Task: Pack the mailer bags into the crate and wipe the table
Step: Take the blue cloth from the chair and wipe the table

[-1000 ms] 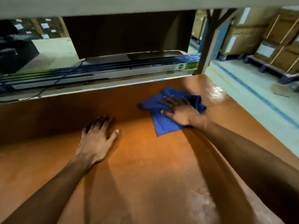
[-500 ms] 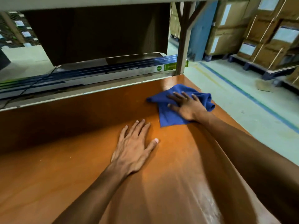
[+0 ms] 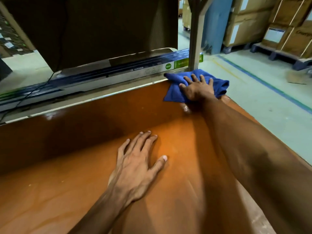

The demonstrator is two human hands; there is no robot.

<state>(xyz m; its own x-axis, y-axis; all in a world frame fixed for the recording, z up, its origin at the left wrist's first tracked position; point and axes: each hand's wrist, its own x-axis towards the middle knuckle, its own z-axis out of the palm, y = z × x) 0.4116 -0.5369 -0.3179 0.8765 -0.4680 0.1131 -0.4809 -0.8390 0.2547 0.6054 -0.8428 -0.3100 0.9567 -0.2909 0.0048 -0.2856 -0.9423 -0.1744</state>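
The blue cloth [image 3: 174, 94] lies bunched at the table's far right corner, a soft, nappy rag folded into loose ridges, its right edge hanging just past the table's side and its far edge close to the foot of a square post [image 3: 194, 39]. I see my right hand [image 3: 196, 90] lying flat on top of it, fingers [image 3: 202, 79] straight and spread, pressing the cloth down rather than curling round it. My left hand [image 3: 136, 166] rests palm-down on bare wood nearer to me, well apart from the cloth, fingers straight and slightly fanned, thumb out to the side. The table [image 3: 67, 166] is a smooth, glossy orange-brown board with a pale edge strip along its back and a faint wet sheen beside my right wrist. Beyond the back edge lies a long, flat printed carton [image 3: 118, 74] with a green label, and a dark corrugated sheet [image 3: 101, 31] stands over it. On the right, the pale green floor [image 3: 253, 102] carries a blue painted line, with strapped brown cartons [image 3: 249, 26] stacked on pallets.
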